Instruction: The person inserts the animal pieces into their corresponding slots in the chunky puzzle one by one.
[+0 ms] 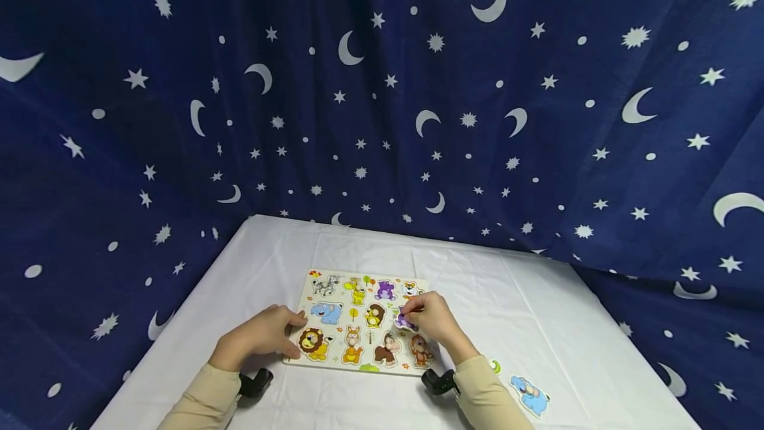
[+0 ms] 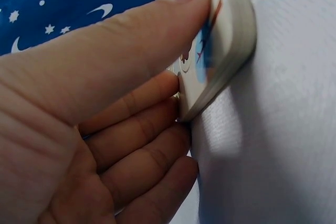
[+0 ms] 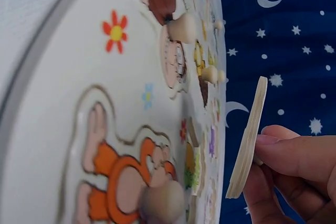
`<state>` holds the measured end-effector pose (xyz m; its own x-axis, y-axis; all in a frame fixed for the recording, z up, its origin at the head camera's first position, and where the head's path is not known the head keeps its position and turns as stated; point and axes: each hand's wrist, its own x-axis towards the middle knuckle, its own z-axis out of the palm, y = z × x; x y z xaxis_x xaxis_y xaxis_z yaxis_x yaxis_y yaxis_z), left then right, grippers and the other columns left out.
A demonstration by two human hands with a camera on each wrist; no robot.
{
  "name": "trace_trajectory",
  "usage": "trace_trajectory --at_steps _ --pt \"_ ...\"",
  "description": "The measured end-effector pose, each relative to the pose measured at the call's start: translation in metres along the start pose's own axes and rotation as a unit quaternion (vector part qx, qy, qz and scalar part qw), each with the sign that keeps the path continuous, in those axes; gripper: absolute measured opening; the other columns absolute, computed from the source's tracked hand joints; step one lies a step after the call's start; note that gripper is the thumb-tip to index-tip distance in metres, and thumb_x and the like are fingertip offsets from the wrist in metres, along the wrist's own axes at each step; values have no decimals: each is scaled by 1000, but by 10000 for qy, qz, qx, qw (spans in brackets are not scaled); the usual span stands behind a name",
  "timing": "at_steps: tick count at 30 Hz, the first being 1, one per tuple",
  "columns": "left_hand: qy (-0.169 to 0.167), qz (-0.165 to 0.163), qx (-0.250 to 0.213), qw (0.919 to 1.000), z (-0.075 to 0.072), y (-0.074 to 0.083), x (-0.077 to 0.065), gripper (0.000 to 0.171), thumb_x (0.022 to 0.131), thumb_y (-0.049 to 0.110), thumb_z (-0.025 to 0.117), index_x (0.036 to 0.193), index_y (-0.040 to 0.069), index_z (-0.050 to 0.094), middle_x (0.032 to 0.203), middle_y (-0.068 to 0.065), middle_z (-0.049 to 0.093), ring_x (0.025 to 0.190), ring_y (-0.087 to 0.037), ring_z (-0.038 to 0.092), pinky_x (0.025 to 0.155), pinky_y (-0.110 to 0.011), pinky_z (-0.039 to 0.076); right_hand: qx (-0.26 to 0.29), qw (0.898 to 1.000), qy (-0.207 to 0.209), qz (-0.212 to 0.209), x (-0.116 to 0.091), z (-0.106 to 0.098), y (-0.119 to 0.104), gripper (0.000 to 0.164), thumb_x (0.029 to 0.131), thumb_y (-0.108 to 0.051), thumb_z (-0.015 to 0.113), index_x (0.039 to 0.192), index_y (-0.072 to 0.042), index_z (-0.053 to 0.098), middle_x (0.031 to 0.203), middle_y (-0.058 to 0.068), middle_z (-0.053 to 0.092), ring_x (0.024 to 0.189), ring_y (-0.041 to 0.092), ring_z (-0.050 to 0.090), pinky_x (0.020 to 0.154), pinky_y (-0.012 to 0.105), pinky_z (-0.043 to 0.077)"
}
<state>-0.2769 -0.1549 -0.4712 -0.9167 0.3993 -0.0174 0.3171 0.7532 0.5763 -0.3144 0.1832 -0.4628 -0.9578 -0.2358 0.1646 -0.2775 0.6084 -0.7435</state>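
Observation:
A wooden puzzle board (image 1: 325, 365) with cartoon animals lies on the white-covered table. My left hand (image 1: 268, 334) grips its left edge near the front corner; in the left wrist view the thumb (image 2: 131, 40) lies over the face and the other fingers meet the edge. Above the right part of the board, my right hand (image 1: 431, 316) pinches a purple-and-white puzzle piece (image 1: 404, 321) by its knob. The right wrist view shows this piece (image 3: 247, 145) edge-on, tilted and apart from the board, its picture hidden. Nearby on the board are the monkey (image 1: 420, 352) and the purple hippo (image 1: 385, 290).
A loose blue elephant piece (image 1: 530, 395) lies on the table right of my right forearm. Beside it a greenish piece (image 1: 495, 366) shows partly from behind the sleeve. Knobs (image 3: 184, 27) stick up from the board. A dark blue curtain (image 1: 382, 85) with stars and moons hangs behind the table.

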Motion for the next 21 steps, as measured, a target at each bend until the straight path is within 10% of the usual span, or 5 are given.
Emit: trace_trajectory --at_steps 21 --pt "10 104 -21 9999 -1 2 1 58 53 24 82 106 8 66 113 -11 62 105 -29 51 93 -46 39 -77 9999 -8 -64 12 2 -5 8 73 4 64 74 -2 68 71 11 65 63 9 55 53 19 47"
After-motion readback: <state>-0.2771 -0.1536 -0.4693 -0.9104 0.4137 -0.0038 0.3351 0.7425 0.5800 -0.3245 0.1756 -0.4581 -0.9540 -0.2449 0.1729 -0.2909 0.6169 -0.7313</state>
